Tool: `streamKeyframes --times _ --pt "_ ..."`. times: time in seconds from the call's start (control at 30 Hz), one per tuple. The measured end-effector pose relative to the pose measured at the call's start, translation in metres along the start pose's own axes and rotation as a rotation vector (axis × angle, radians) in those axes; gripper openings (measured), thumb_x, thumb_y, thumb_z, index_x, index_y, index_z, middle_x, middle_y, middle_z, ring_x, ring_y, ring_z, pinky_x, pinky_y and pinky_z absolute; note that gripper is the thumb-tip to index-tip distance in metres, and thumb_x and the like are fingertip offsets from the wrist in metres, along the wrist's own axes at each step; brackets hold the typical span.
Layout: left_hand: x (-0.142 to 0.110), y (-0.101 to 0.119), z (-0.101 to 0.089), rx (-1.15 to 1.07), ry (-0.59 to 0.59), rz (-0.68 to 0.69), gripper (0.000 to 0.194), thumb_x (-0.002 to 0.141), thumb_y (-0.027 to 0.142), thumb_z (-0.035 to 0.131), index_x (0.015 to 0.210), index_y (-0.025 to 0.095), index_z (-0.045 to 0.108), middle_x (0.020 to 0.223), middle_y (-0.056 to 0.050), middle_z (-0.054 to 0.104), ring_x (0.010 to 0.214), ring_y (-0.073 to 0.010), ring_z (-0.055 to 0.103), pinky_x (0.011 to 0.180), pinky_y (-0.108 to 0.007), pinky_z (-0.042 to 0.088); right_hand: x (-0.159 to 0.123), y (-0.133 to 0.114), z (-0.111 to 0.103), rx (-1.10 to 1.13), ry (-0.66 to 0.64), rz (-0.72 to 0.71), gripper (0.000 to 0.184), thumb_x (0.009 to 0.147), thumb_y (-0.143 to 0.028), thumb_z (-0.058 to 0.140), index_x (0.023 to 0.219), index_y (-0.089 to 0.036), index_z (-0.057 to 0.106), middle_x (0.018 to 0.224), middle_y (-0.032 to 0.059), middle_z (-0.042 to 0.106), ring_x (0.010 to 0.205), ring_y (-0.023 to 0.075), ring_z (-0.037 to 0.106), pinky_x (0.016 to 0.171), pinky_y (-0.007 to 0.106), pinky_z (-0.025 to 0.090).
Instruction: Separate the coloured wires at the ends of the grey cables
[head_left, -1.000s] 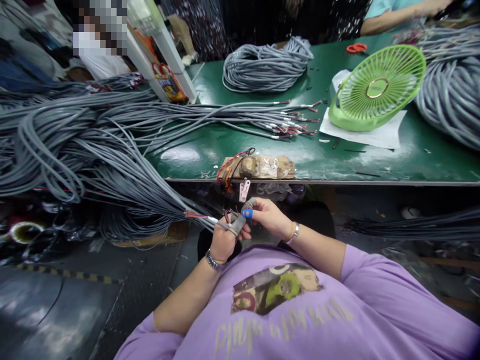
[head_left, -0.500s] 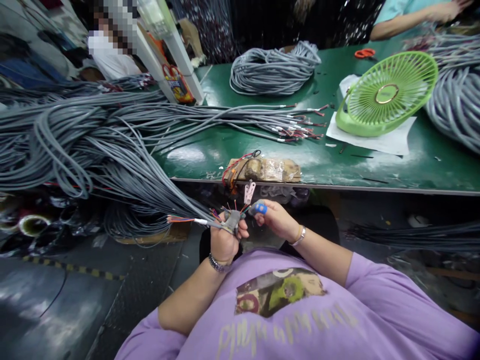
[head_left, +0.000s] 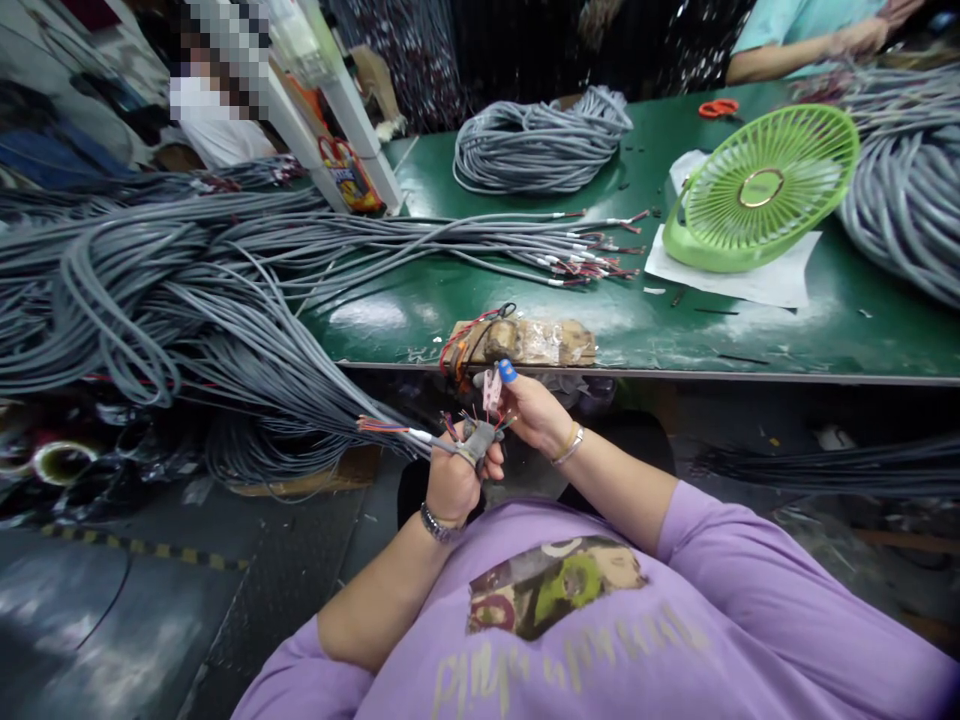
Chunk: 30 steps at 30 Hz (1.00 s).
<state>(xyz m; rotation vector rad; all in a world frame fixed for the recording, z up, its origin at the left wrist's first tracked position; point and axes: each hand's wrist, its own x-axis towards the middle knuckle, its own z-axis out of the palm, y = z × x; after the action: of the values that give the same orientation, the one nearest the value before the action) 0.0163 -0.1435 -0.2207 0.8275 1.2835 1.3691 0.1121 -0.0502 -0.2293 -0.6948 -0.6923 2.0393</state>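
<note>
Workshop (coiled cables (head_left: 540, 148), workbench (head_left: 652, 335))

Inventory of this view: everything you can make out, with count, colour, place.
Bench: 1, green, ahead
Cables: many, grey, left side, some reaching left hand
Coils: at least 2, grey, bench back and right
Fan: 1, green, bench right
Paper: 1, white, under fan
Scissors: 1, orange handles, behind fan
Block: 1, brown, bench edge
Clip: 1, pale pink, below block
Pack: 1, yellow-red, bench left
Dark cables: many, right, below bench
Co-workers: 2, white and turquoise tops, far left, far right
Shirt: 1, purple, on wearer
Left hand: 1, gripping cables
Right hand: 1, blue thumb cover, at clip
</note>
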Motion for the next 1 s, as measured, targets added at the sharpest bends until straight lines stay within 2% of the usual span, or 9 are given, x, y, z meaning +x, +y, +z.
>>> streamKeyframes --times 0.1,0.33,0.4,0.5,0.6,0.7,0.77,0.9,1.0 --pt "0.001 -0.002 0.000 -0.002 0.000 -0.011 0.029 0.073 0.041 0.070 0.068 0.015 0.058 0.051 0.002 0.061 0.035 -0.0065 0.052 0.033 -0.016 0.032 -0.001 0.001 -0.001 0.022 -0.015 0.019 0.052 0.070 -0.064 0.068 0.077 -0.013 0.067 0.060 -0.0007 0.054 0.054 0.0083 0.042 0.050 0.021 0.035" --pt "-0.005 -0.001 -0.003 -0.002 0.006 0.012 0.029 0.075 0.042 0.069 0.068 0.015 0.059 0.051 0.002 0.061 0.034 -0.0068 0.052 0.033 -0.016 0.030 -0.010 -0.005 -0.015 0.046 -0.048 0.215 0.056 0.081 -0.070 0.051 0.082 -0.016 0.063 0.075 0.0033 0.062 0.057 0.0095 0.050 0.054 0.022 0.043" --pt "-0.008 -0.003 -0.006 0.029 -0.003 0.010 0.031 0.077 0.043 0.068 0.066 0.015 0.059 0.050 0.002 0.061 0.035 -0.0069 0.052 0.034 -0.016 0.030 -0.014 -0.008 -0.022 -0.002 -0.083 0.264 0.055 0.080 -0.069 0.053 0.080 -0.015 0.063 0.074 0.0034 0.062 0.057 0.0091 0.051 0.053 0.021 0.044" --pt "-0.011 -0.010 -0.011 0.088 -0.010 0.009 0.033 0.079 0.044 0.066 0.065 0.015 0.059 0.051 0.001 0.061 0.036 -0.0072 0.054 0.035 -0.016 0.032 -0.025 -0.010 -0.029 -0.123 -0.182 0.307 0.053 0.072 -0.066 0.065 0.083 -0.014 0.065 0.074 0.0025 0.061 0.057 0.0087 0.051 0.053 0.021 0.046" --pt "-0.012 -0.017 -0.015 0.138 -0.009 0.037 0.032 0.080 0.044 0.066 0.067 0.015 0.059 0.054 0.001 0.063 0.039 -0.0078 0.056 0.038 -0.017 0.035 -0.036 -0.011 -0.031 -0.311 -0.246 0.235 0.047 0.061 -0.052 0.080 0.084 -0.014 0.066 0.071 -0.0003 0.060 0.057 0.0079 0.049 0.052 0.021 0.045" --pt "-0.011 -0.019 -0.016 0.186 -0.035 0.052 0.032 0.080 0.045 0.065 0.069 0.016 0.059 0.057 0.000 0.064 0.041 -0.0089 0.058 0.039 -0.018 0.038 -0.044 -0.011 -0.026 -0.455 -0.213 0.090 0.037 0.060 -0.041 0.082 0.076 -0.014 0.063 0.067 -0.0020 0.058 0.057 0.0077 0.048 0.051 0.020 0.040" --pt "-0.010 -0.017 -0.017 0.243 -0.098 0.034 0.032 0.080 0.045 0.064 0.070 0.016 0.058 0.057 -0.001 0.064 0.041 -0.0097 0.059 0.040 -0.018 0.039 -0.046 -0.012 -0.023 -0.498 -0.210 0.033 0.033 0.063 -0.039 0.081 0.073 -0.014 0.062 0.065 -0.0021 0.059 0.057 0.0078 0.048 0.052 0.020 0.038" --pt "-0.009 -0.011 -0.020 0.314 -0.238 -0.026 0.031 0.079 0.043 0.066 0.069 0.015 0.058 0.056 -0.002 0.065 0.041 -0.0111 0.060 0.039 -0.018 0.039 -0.047 -0.012 -0.018 -0.514 -0.267 0.012 0.030 0.065 -0.036 0.078 0.071 -0.013 0.060 0.063 -0.0017 0.059 0.057 0.0088 0.049 0.058 0.023 0.040" --pt "-0.010 -0.009 -0.020 0.282 -0.222 -0.022 0.031 0.079 0.043 0.066 0.068 0.015 0.058 0.055 -0.002 0.065 0.041 -0.0109 0.059 0.039 -0.018 0.039 -0.049 -0.007 -0.014 -0.507 -0.241 -0.035 0.028 0.066 -0.035 0.076 0.070 -0.014 0.059 0.065 -0.0010 0.060 0.059 0.0099 0.051 0.061 0.026 0.042"
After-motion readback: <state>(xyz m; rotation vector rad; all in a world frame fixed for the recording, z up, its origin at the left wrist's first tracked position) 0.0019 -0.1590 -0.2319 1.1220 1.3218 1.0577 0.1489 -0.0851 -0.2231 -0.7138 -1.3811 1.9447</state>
